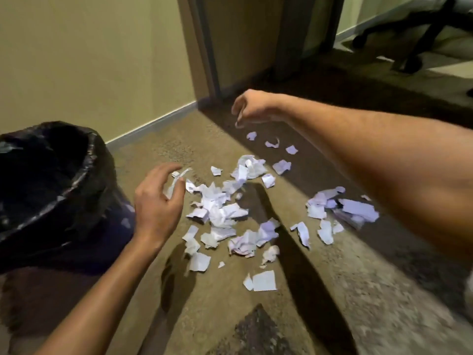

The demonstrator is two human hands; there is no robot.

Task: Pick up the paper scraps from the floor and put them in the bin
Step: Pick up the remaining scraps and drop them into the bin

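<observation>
Paper scraps (225,213) on carpet (332,290) between two hands, bin (84,175) left.

White and pale lilac paper scraps (225,213), torn and crumpled, scattered across the tan carpet floor (332,290), thickest in the middle, a few strays farther out, black-lined bin (84,175) open at left
</observation>
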